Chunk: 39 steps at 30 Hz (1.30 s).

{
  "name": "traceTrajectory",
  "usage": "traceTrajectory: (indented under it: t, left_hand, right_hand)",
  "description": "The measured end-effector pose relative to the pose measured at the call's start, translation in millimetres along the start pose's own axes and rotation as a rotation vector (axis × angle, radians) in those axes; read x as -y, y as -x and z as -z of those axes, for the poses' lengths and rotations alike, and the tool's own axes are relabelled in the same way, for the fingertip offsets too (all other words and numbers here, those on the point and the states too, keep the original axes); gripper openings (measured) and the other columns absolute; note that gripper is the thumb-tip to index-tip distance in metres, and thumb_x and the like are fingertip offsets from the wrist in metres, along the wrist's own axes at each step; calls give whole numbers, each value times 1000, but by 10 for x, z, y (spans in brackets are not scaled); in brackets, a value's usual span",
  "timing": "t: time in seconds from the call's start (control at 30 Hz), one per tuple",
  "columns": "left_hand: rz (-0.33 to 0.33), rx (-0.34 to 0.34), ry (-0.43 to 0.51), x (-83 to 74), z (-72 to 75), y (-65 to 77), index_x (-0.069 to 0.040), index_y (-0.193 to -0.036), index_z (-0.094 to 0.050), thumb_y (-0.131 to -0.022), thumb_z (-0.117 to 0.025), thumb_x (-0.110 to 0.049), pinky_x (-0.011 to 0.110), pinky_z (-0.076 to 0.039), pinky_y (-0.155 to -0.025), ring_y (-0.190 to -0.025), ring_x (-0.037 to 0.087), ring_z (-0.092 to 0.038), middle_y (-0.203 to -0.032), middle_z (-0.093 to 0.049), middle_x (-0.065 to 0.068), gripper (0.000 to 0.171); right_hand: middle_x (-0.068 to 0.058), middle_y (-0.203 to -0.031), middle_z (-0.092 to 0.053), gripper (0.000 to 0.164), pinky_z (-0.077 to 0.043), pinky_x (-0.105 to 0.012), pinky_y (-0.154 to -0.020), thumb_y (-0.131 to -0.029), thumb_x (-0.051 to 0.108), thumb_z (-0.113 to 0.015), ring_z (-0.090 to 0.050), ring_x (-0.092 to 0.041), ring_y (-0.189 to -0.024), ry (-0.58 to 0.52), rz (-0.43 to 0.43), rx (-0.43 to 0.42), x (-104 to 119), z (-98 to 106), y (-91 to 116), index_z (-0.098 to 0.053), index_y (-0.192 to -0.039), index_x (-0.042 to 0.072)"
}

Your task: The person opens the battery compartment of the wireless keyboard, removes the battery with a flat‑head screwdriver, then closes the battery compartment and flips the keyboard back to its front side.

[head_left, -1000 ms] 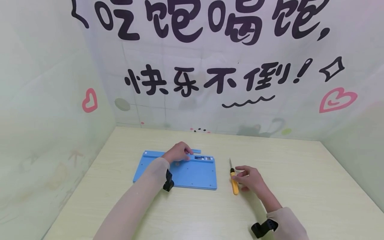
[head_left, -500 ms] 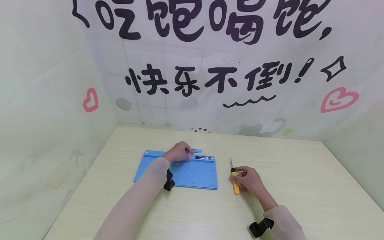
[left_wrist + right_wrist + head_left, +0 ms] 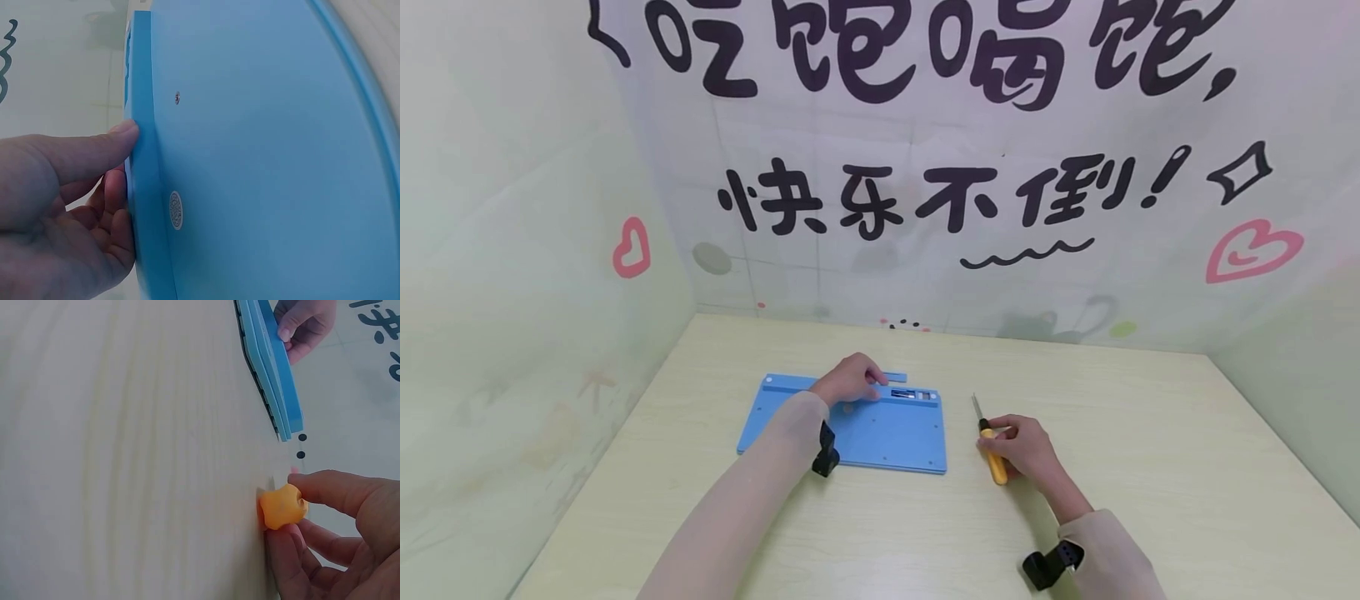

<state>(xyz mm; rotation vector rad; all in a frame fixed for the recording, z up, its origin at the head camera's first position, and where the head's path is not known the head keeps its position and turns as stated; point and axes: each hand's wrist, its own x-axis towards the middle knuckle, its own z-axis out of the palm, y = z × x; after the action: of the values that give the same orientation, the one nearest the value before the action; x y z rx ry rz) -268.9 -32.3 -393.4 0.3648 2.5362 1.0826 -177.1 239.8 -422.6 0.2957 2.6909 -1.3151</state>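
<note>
A blue keyboard (image 3: 887,433) lies face down on the table, its raised ridge along the far side. My left hand (image 3: 853,379) holds that ridge, thumb on top and fingers curled behind it, as the left wrist view shows. Right of the hand, a small open compartment (image 3: 903,394) in the ridge shows dark and light parts inside. A narrow blue strip (image 3: 896,377) lies just behind the keyboard, partly hidden by my left hand. My right hand (image 3: 1026,442) pinches the yellow handle of a screwdriver (image 3: 996,463) between thumb and fingers; its thin shaft points away from me.
The pale wooden table (image 3: 1150,450) meets a white printed backdrop (image 3: 925,283) behind and at both sides. A small screw (image 3: 177,97) and a round label (image 3: 177,210) sit on the keyboard's underside. Black cameras (image 3: 1052,565) are strapped to both wrists.
My right thumb and fingers have closed round the screwdriver's handle, and the screwdriver has tilted a little, handle end to the right. The left hand stays on the keyboard.
</note>
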Motion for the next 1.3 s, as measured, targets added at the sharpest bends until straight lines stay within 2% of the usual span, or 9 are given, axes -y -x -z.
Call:
traceTrajectory:
  t: [0.5,0.7,1.0,1.2,1.3]
  left_hand:
    - [11,3,-3,-3,-30,-17,-8,-101,-70,-83,-65,-3,32,-41,-78,-85,20,-47,-99,-59,4,19]
    - [10,8,6,-9,-24,-14,-7,-102,-70,-83,-65,-2,31,-40,-77,-85,20,-46,-100,-59,4,20]
    - [3,8,7,-22,14,-17,-7,-101,-70,-83,-65,-2,31,-40,-77,-84,20,-47,-102,-59,5,19]
    - [20,4,12,2,26,-47,-8,-100,-70,-83,-65,-2,34,-42,-84,-88,20,-48,-103,-60,5,19]
    - [30,12,14,9,18,-70,-9,-99,-71,-83,-65,-2,33,-42,-82,-88,20,-48,-102,-59,4,18]
  right_hand:
    - [-8,-77,-55,36,-43,-28,-49,-78,10,-70,-49,-17,-56,37,11,12,-2,14,-12,-60,-109,-6]
    - [-9,-78,-55,34,-43,-28,-48,-79,9,-68,-49,-17,-56,68,17,20,75,22,-19,-61,-109,-5]
    - [-10,-84,-58,32,-47,-30,-51,-80,11,-66,-51,-19,-67,66,11,49,187,53,-62,-62,-110,0]
    - [-8,-81,-56,31,-45,-29,-50,-81,11,-65,-50,-19,-64,91,47,56,287,76,-114,-62,-110,0]
    - [-8,-79,-55,30,-44,-29,-49,-81,10,-66,-49,-18,-61,94,67,56,317,89,-130,-62,-110,1]
